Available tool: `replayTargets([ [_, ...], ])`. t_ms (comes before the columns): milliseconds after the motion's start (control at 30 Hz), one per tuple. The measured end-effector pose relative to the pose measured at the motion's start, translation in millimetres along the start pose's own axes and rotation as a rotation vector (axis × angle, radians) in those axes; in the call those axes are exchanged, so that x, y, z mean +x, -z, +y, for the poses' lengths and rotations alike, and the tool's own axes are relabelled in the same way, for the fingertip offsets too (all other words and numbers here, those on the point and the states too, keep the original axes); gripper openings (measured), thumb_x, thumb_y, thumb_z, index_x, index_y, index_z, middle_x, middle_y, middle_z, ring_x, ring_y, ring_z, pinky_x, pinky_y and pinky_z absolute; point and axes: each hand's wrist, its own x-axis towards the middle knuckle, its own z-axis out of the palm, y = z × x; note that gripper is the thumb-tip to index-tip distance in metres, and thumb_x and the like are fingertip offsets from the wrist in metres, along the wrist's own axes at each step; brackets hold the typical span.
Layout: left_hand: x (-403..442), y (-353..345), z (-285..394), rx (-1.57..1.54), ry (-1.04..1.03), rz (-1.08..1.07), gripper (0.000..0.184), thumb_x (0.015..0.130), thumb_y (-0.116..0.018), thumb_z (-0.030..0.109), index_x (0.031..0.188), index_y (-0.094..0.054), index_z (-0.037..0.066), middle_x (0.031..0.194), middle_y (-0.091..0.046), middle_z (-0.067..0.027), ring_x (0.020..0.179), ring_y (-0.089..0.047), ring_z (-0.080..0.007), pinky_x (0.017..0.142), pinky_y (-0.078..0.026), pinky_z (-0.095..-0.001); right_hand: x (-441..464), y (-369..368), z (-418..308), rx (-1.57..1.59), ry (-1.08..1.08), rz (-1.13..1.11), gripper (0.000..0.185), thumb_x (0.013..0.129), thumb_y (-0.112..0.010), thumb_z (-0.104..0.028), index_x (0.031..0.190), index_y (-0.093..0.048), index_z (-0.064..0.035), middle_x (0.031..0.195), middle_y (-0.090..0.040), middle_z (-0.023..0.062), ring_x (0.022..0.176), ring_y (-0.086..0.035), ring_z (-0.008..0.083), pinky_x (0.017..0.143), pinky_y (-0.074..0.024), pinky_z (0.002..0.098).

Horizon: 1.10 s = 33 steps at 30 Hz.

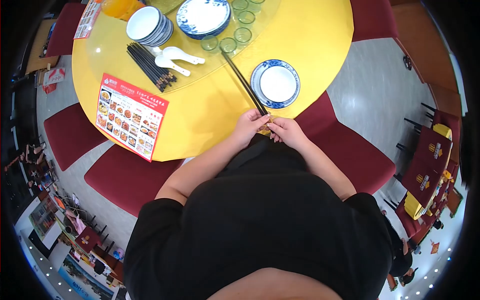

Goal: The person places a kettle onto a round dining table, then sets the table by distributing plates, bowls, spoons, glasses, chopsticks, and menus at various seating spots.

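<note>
A pair of black chopsticks (243, 82) points away from me over the yellow table, its near ends pinched at the table edge. My left hand (248, 126) is closed on the chopsticks from the left. From the right, my right hand (286, 132) also has its fingers closed at the near ends, touching my left fingers. Just beyond my right hand, a white bowl (278, 84) sits on a blue-rimmed plate (275, 104). The far tips of the chopsticks lie close to the green-tinted glasses (228, 45).
On the round table (200, 125) lie a red-edged menu (131, 116), a bundle of black chopsticks (150, 67) and white spoons (172, 61). Stacked bowls (145, 25), stacked plates (204, 17) and an orange drink jug (120, 7) stand farther back. Dark red chairs (345, 145) surround the table.
</note>
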Motion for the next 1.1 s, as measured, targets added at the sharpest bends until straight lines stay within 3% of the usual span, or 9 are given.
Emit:
replayTargets([
  [267, 18, 4, -14, 0.035, 0.288, 0.068, 0.018, 0.093, -0.058, 0.019, 0.097, -0.06, 0.001, 0.085, -0.06, -0.0047, 0.078, -0.061, -0.0132, 0.073, -0.052, -0.0255, 21, 20, 47, 0.164, -0.161, -0.164, 0.032, 0.099, -0.045, -0.03, 0.084, -0.059, -0.0056, 0.068, -0.059, 0.0001, 0.057, -0.055, 0.0072, 0.052, -0.0433, 0.02],
  [467, 38, 8, -18, 0.127, 0.315, 0.265, 0.024, 0.091, -0.063, 0.024, 0.096, -0.059, 0.001, 0.09, -0.062, -0.0075, 0.08, -0.062, -0.0126, 0.073, -0.054, -0.0237, 32, 27, 54, 0.153, -0.185, -0.093, 0.033, 0.099, -0.044, -0.033, 0.093, -0.061, -0.0056, 0.071, -0.058, 0.0004, 0.058, -0.055, 0.0082, 0.053, -0.044, 0.0212],
  [733, 40, -1, -5, 0.113, 0.382, 0.296, 0.032, 0.089, -0.065, 0.031, 0.098, -0.059, 0.001, 0.091, -0.063, -0.0083, 0.082, -0.062, -0.0145, 0.075, -0.053, -0.0252, 39, 32, 55, 0.117, -0.181, -0.149, 0.032, 0.098, -0.044, -0.03, 0.102, -0.063, -0.0046, 0.073, -0.06, 0.0022, 0.061, -0.057, 0.0105, 0.056, -0.0457, 0.0228],
  [833, 36, -4, 3, 0.16, 0.41, 0.279, 0.035, 0.09, -0.064, 0.033, 0.1, -0.058, 0.0, 0.095, -0.063, -0.0093, 0.084, -0.062, -0.0151, 0.076, -0.053, -0.0258, 38, 36, 52, 0.094, -0.21, -0.163, 0.032, 0.098, -0.045, -0.03, 0.101, -0.063, -0.004, 0.074, -0.06, 0.0025, 0.061, -0.057, 0.0109, 0.057, -0.046, 0.0235],
  [933, 36, 0, 1, 0.182, 0.42, 0.25, 0.036, 0.091, -0.061, 0.035, 0.101, -0.059, 0.001, 0.1, -0.063, -0.0101, 0.086, -0.062, -0.0155, 0.076, -0.052, -0.0262, 33, 39, 42, 0.115, -0.236, -0.139, 0.03, 0.099, -0.044, -0.031, 0.089, -0.06, -0.0069, 0.072, -0.059, -0.001, 0.06, -0.054, 0.0067, 0.056, -0.0435, 0.0199],
  [1100, 38, -3, -5, 0.159, 0.397, 0.254, 0.035, 0.092, -0.059, 0.036, 0.103, -0.059, 0.003, 0.1, -0.063, -0.0092, 0.085, -0.061, -0.0146, 0.074, -0.051, -0.0261, 37, 38, 51, 0.043, -0.216, -0.162, 0.031, 0.098, -0.044, -0.031, 0.094, -0.062, -0.0065, 0.07, -0.058, -0.0012, 0.06, -0.054, 0.0072, 0.056, -0.0437, 0.0205],
])
